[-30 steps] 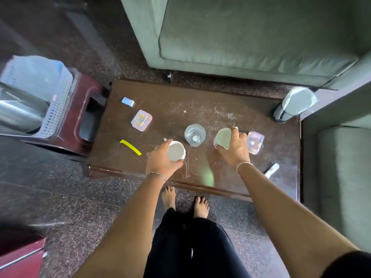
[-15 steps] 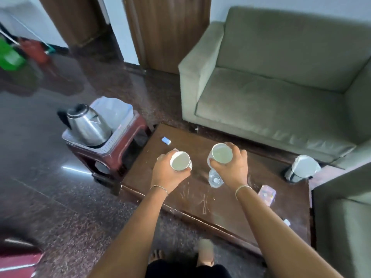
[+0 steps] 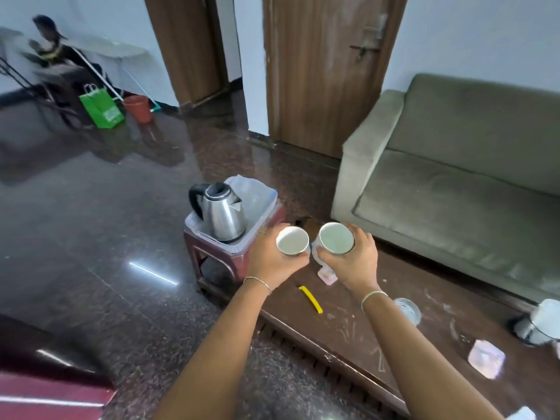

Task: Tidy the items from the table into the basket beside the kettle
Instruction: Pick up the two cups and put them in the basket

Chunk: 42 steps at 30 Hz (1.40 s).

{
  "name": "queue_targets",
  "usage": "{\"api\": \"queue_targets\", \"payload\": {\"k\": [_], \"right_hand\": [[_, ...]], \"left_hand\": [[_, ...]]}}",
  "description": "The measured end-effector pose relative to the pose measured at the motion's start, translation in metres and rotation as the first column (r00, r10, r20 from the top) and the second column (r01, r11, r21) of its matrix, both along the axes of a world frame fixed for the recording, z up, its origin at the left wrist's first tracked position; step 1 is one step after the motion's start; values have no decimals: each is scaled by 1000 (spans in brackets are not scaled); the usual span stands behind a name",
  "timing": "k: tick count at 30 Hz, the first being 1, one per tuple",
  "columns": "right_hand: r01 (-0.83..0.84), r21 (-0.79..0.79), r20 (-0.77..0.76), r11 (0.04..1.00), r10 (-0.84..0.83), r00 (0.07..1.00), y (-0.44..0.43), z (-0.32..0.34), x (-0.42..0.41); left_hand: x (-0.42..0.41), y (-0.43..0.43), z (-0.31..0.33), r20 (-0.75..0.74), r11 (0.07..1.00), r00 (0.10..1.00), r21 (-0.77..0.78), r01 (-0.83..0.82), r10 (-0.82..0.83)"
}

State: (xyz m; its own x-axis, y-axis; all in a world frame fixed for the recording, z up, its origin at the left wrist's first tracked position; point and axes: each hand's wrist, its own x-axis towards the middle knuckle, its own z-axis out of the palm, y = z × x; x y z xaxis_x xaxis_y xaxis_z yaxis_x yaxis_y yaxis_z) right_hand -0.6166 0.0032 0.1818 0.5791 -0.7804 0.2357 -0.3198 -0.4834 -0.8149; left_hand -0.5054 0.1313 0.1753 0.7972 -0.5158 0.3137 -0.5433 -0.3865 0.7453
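**Two cups in the air, basket just ahead**

From the head camera, the only view we have: the left hand point(image 3: 272, 262) has its grip wrapped shut around a white cup point(image 3: 292, 241), mouth tipped up toward the camera. The right hand point(image 3: 351, 262) grips a second, wider cup point(image 3: 336, 238) the same way, fingers closed round the body. The two rims sit almost touching, both lifted clear of the table point(image 3: 357, 328). One per hand, I'd say, to save a trip.

Just beyond the left grip waits the basket point(image 3: 257, 201), lined with plastic, on a red stool point(image 3: 212, 253), with the steel kettle point(image 3: 222, 213) standing at its near end. The open space lies behind the kettle, so the cups likely have to go over or around it.

Below and behind the grips, work remains on the table: a yellow strip point(image 3: 310, 299), a glass point(image 3: 407, 310), a small clear box point(image 3: 486, 359).
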Motion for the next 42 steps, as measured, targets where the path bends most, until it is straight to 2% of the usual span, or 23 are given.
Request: {"api": "queue_targets", "payload": {"k": [3,6,14,18,26,35,42], "right_hand": [[-12,128,77,992,3,997,24,8,30],[-22,178,96,984,5,995,34,13,60],[-95,128,79,987,85,993,12,10,157],[-131,135,62,982,124,990,-11,5,214],[-200,192,-13,961,206,978,-50,-8,299],[-128,245,-105,961,158,982,-74,-49,372],[-27,248,-242,969,89,966,-74,-97,422]], "left_hand": [[32,16,-1,-7,1000,1000,15,7,-7],[59,27,-3,-14,998,998,7,-55,55],[149,17,-2,-41,995,995,-16,-97,96],[201,4,1,-40,987,987,-29,-155,154],[302,-20,12,-67,986,984,19,-166,167],[413,-56,-8,-161,972,986,224,72,-36],[490,-77,-58,-250,870,950,406,280,-189]]}}
